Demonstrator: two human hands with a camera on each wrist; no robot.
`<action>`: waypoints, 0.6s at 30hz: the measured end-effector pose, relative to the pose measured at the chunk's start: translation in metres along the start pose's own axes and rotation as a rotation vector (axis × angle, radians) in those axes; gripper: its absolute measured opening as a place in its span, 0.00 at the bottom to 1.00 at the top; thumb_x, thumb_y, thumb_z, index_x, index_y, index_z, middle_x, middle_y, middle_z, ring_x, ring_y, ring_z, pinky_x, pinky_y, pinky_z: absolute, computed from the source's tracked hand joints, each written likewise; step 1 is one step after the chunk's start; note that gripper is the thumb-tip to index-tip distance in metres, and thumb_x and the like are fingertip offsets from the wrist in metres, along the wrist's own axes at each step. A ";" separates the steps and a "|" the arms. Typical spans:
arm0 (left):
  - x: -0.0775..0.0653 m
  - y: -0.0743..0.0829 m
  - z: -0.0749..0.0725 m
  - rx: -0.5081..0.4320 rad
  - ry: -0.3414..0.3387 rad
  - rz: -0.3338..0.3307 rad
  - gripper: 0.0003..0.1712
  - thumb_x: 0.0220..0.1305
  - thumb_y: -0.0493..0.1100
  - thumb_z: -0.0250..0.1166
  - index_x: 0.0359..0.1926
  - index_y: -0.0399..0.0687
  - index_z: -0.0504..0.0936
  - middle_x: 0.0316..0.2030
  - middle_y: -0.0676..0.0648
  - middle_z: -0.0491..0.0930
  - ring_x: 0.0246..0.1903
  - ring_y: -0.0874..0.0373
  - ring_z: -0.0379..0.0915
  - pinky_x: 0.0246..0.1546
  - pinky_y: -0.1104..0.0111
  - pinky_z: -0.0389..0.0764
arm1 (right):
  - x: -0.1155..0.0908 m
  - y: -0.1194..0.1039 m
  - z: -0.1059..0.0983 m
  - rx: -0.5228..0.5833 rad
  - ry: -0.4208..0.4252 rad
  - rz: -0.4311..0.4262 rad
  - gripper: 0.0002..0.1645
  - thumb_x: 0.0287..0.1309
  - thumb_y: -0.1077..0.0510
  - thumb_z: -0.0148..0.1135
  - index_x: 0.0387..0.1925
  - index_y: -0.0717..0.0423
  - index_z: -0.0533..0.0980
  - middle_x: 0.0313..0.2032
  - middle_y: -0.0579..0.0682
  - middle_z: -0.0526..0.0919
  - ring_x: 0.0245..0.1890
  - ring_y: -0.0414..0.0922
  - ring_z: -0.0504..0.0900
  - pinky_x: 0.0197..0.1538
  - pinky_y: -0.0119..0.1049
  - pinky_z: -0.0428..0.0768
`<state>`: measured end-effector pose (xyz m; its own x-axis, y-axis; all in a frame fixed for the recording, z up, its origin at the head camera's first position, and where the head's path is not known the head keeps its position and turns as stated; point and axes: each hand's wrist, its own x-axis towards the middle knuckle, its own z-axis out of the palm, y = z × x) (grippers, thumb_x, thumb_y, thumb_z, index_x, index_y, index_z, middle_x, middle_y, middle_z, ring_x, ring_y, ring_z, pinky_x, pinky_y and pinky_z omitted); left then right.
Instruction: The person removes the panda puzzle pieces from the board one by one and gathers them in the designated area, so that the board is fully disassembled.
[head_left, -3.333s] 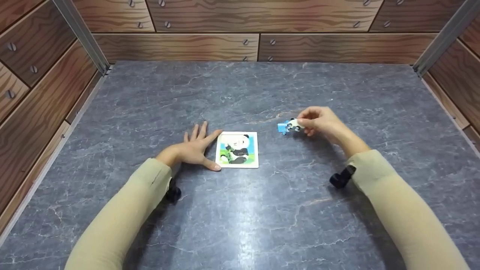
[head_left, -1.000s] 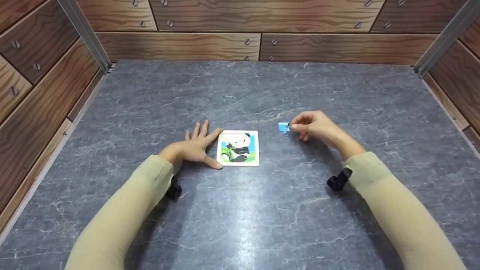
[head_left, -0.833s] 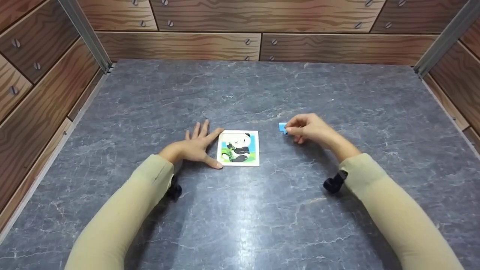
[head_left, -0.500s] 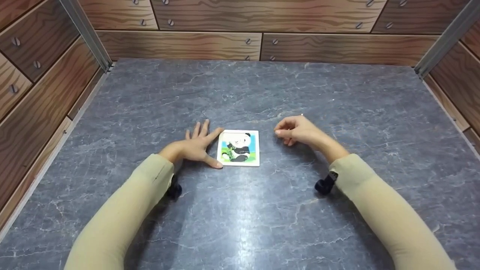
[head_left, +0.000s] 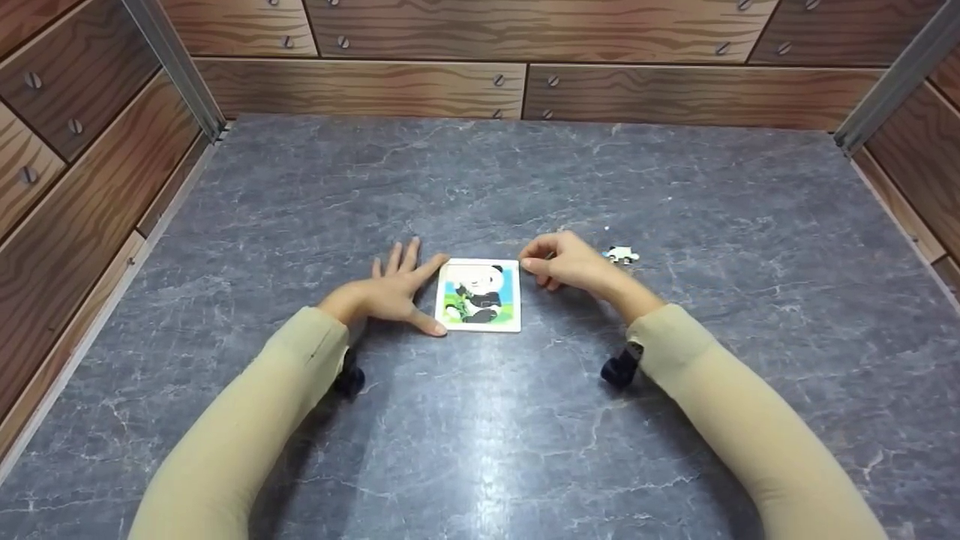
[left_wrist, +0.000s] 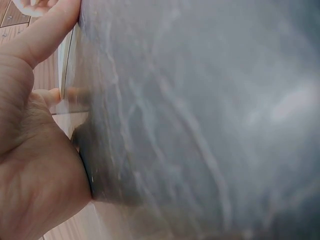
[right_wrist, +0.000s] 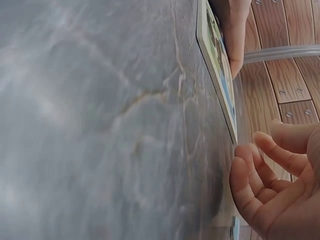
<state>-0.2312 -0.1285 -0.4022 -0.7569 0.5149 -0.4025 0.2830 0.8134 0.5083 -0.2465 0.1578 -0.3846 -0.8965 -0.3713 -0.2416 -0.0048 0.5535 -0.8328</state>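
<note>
A square panda jigsaw puzzle [head_left: 478, 295] in a white frame lies flat on the table. My left hand [head_left: 382, 296] is spread at its left side, thumb at the near left corner and index finger at the far left one. My right hand [head_left: 564, 260] is at the far right corner, its fingers loosely bent and its fingertips right at the frame's edge. In the right wrist view the right thumb and fingers [right_wrist: 242, 172] have a gap between them, with nothing in it. Just right of that hand lies a small white-and-black puzzle piece [head_left: 622, 255] with a blue sliver beside it.
The grey marbled table [head_left: 480, 420] stretches around the puzzle. Wood-patterned walls [head_left: 420, 90] close it in at the back and sides. A tiny white speck [head_left: 607, 228] lies behind the loose piece. Black wrist cameras [head_left: 621, 366] hang under both sleeves.
My right hand has moved left from the loose pieces to the puzzle's corner, letting go of the panda-face piece it pinched. The white-and-black piece now shows right of it. My left hand stays put.
</note>
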 end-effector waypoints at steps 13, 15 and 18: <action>0.001 0.000 0.000 -0.004 0.004 -0.002 0.66 0.40 0.68 0.70 0.72 0.69 0.36 0.67 0.39 0.13 0.64 0.43 0.05 0.58 0.42 0.19 | 0.009 -0.005 0.011 -0.028 -0.009 -0.010 0.15 0.62 0.58 0.56 0.45 0.64 0.78 0.33 0.55 0.78 0.24 0.42 0.75 0.27 0.32 0.77; 0.001 0.000 0.000 -0.003 0.005 -0.002 0.66 0.40 0.69 0.70 0.72 0.69 0.36 0.67 0.39 0.13 0.64 0.43 0.05 0.58 0.42 0.19 | 0.010 -0.006 0.012 -0.037 -0.010 -0.010 0.15 0.62 0.58 0.56 0.45 0.64 0.78 0.32 0.55 0.78 0.24 0.42 0.75 0.27 0.32 0.76; 0.001 0.000 0.001 0.001 0.005 -0.003 0.66 0.40 0.69 0.70 0.72 0.69 0.36 0.67 0.39 0.13 0.64 0.43 0.05 0.58 0.42 0.19 | 0.012 -0.006 0.012 -0.050 -0.015 -0.024 0.15 0.62 0.57 0.56 0.44 0.64 0.78 0.31 0.54 0.78 0.23 0.42 0.75 0.26 0.32 0.76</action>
<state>-0.2316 -0.1280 -0.4031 -0.7607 0.5109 -0.4004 0.2811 0.8153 0.5062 -0.2515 0.1409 -0.3885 -0.8892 -0.3955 -0.2300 -0.0482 0.5810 -0.8125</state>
